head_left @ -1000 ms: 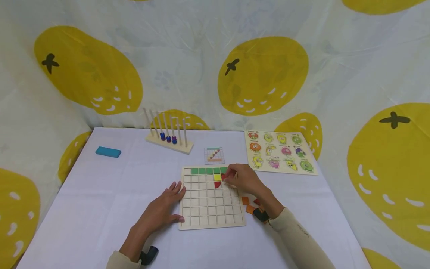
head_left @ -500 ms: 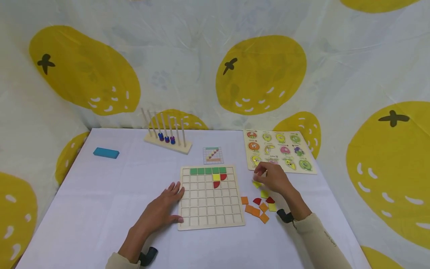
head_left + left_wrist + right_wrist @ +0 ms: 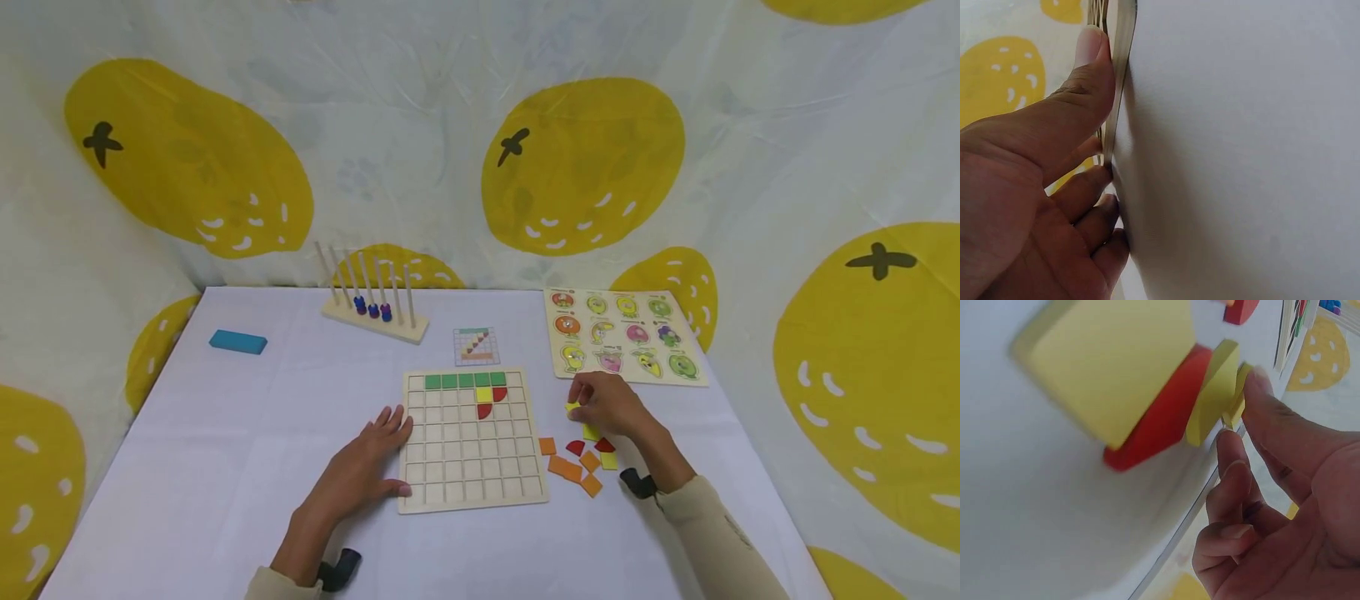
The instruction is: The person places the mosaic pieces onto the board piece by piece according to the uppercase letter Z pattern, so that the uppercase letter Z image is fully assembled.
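Observation:
A wooden grid board [image 3: 453,452] lies in the middle of the table, with a row of green squares [image 3: 466,381] near its top. Below that row sit a yellow square [image 3: 483,395] and two red quarter-circle tiles [image 3: 484,411]. My left hand [image 3: 358,471] rests along the board's left edge, fingers spread, thumb [image 3: 1088,62] on the rim. Right of the board, my right hand [image 3: 609,404] pinches a yellow tile [image 3: 1239,394] between thumb and fingers, low over the table. Just below it lie loose yellow, red and orange tiles [image 3: 591,484].
A small pattern card [image 3: 476,347] lies behind the board. Farther back stand a wooden peg rack [image 3: 375,321] with beads and, to the right, a fruit puzzle board [image 3: 626,337]. A blue block [image 3: 237,342] lies at the back left.
My right hand has left the board, where a red quarter-circle now shows beside the yellow square, and moved right to a yellow tile, which it now pinches. The left hand stays in place.

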Tool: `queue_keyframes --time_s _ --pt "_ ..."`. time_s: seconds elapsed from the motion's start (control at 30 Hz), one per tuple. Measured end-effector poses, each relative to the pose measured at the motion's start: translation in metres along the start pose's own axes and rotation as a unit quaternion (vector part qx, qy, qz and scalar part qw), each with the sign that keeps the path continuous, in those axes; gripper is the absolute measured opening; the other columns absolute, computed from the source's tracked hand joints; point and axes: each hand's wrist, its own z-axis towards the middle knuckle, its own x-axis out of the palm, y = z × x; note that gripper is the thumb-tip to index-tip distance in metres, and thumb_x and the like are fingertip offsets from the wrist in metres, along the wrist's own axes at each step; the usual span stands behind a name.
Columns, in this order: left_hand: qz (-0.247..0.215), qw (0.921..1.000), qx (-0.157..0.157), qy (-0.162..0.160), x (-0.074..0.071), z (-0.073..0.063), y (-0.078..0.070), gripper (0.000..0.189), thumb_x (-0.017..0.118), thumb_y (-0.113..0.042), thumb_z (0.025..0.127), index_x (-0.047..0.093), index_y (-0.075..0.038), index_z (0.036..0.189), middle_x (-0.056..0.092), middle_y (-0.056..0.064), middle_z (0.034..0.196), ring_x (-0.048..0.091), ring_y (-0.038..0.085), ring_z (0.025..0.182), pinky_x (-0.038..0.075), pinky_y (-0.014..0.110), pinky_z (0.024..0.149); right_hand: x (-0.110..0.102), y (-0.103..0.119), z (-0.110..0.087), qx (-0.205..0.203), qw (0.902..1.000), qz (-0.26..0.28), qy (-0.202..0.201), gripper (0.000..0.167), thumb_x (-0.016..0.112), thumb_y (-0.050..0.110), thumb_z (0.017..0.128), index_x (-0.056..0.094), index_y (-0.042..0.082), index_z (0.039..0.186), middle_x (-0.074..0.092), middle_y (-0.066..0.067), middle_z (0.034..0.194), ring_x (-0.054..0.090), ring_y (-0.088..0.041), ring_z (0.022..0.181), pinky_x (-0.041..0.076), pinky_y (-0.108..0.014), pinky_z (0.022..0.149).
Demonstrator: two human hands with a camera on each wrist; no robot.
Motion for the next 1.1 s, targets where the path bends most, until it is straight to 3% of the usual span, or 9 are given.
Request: queue_keyframes --time_s 0.3,0.5,0.73,1.1 --pt "-0.015 0.9998 -0.01 -0.012 0.0 0.001 -0.003 0.106 0.098 -0.025 0.068 0.047 -0.005 0.159 0.034 0.013 0.171 0.028 0.034 0.163 0.028 0.055 0.132 0.005 0.007 0.006 -0.01 0.9999 -0.006 0.004 0.025 0.087 0.026 0.09 0.066 0.015 0.095 0.06 -0.004 0.085 0.056 -0.02 0.08 0.044 -0.032 0.069" --pt "-0.015 0.9997 -0.008 -0.019 0.002 0.002 -0.003 0.107 0.099 -0.024 0.067 0.048 -0.005 0.159 0.035 0.014 0.17 0.029 0.034 0.162 0.029 0.055 0.132 0.012 0.016 0.01 -0.039 0.9983 0.008 -0.042 0.022 0.086 0.024 0.091 0.066 0.017 0.09 0.061 0.0 0.082 0.056 -0.018 0.08 0.044 -0.03 0.069" --pt "-0.018 0.9996 -0.008 -0.023 0.002 0.001 -0.003 0.106 0.099 -0.023 0.066 0.049 -0.005 0.158 0.037 0.015 0.169 0.03 0.035 0.162 0.029 0.054 0.132 0.018 0.049 0.018 -0.086 0.9929 0.028 -0.077 0.022 0.087 0.027 0.09 0.067 0.018 0.088 0.062 0.002 0.077 0.054 -0.017 0.076 0.041 -0.029 0.068" --pt "-0.026 0.9994 -0.018 -0.014 0.002 0.0 -0.002 0.107 0.099 -0.023 0.067 0.047 -0.007 0.159 0.036 0.012 0.17 0.028 0.033 0.163 0.027 0.054 0.133 0.049 0.114 0.026 -0.135 0.988 0.059 -0.044 0.021 0.088 0.025 0.089 0.068 0.021 0.083 0.062 0.005 0.071 0.054 -0.012 0.068 0.042 -0.024 0.062"
